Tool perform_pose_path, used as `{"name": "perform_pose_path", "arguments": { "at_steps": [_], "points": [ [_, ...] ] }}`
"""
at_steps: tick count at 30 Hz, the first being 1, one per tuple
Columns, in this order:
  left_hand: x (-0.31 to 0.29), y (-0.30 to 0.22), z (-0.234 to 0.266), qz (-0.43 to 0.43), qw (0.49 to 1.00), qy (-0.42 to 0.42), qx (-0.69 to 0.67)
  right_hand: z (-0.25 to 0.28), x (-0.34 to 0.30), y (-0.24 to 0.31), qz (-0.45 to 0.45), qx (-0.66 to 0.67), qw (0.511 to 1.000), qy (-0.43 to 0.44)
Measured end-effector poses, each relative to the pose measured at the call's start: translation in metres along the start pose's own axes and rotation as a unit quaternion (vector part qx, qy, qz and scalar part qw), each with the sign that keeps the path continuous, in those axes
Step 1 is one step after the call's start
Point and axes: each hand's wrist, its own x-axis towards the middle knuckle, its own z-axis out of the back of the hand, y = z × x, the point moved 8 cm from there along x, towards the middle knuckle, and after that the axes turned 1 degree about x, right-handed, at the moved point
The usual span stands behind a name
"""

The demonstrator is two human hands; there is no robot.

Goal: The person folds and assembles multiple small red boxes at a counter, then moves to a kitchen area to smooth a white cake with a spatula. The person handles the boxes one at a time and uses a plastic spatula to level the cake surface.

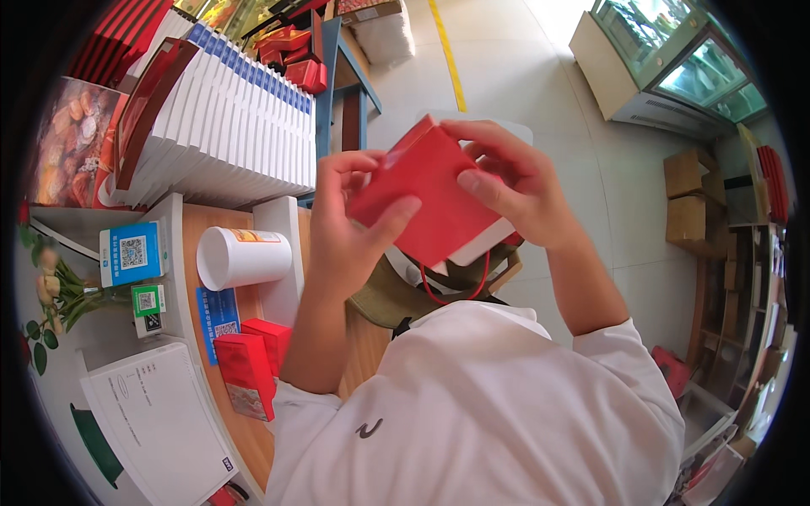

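And here's the red packet [426, 207] up in front of the white shirt [481, 405], right of the bench [253, 304], left hand [348, 207] and right hand [519, 181] each clamping a firm grip on opposite sides, presumably to keep it steady!

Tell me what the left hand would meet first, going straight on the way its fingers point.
The left hand would meet the red packaging, which it already holds by the edge. Beyond that, probably the right hand, though depth is unclear here.
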Motion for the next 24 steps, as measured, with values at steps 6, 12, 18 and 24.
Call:
{"name": "perform_pose_path", "arguments": {
  "at_steps": [6, 12, 18, 24],
  "points": [
    [0.002, 0.0, -0.019, 0.024, 0.982, 0.15, 0.113, -0.015, 0.004, 0.002, -0.053, -0.13, 0.986, 0.089],
    [-0.013, 0.042, 0.026, 0.034, 0.946, -0.247, -0.208, 0.059, -0.017, -0.042, 0.016, 0.112, 0.968, -0.223],
    [-0.033, 0.06, -0.018, 0.061, 0.944, -0.217, -0.241, -0.018, -0.015, -0.023, 0.039, 0.186, 0.966, -0.174],
    [-0.016, -0.003, -0.015, -0.049, 0.994, -0.013, -0.092, -0.005, -0.023, -0.012, 0.048, 0.042, 0.998, -0.028]
  ]
}}
